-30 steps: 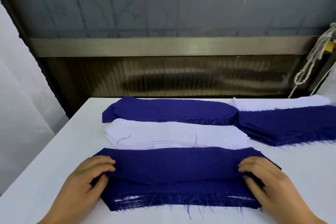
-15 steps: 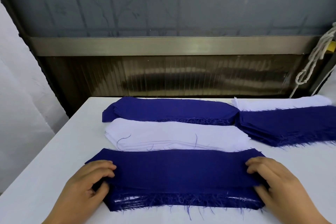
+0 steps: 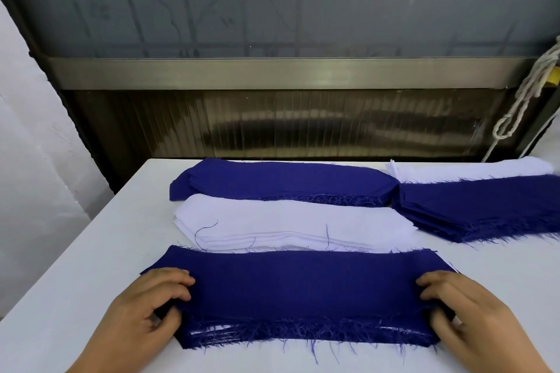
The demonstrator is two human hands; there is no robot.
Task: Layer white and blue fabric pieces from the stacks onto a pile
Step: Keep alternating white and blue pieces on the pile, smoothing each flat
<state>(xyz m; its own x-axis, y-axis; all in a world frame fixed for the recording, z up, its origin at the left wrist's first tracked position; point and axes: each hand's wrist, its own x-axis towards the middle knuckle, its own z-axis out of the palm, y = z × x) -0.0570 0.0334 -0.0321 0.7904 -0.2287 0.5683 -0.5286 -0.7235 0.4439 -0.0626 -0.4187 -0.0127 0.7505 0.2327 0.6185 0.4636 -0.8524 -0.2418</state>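
Observation:
A layered pile (image 3: 303,291) with a blue piece on top lies at the near edge of the white table (image 3: 91,266); white layers show at its frayed front edge. My left hand (image 3: 151,309) grips the top blue piece at its left end, fingers on top and thumb at the edge. My right hand (image 3: 466,312) grips the right end the same way. Behind the pile sits a white fabric stack (image 3: 291,224), and behind that a blue fabric stack (image 3: 281,180).
At the back right lie another blue stack (image 3: 485,206) and a white stack (image 3: 472,171) behind it. A knotted rope (image 3: 527,88) hangs at the right. A dark wall with a metal rail (image 3: 272,73) closes off the table's far side.
The top blue piece has been drawn flat and slid toward the pile's far edge. Both hands stayed at its ends, shifting slightly outward.

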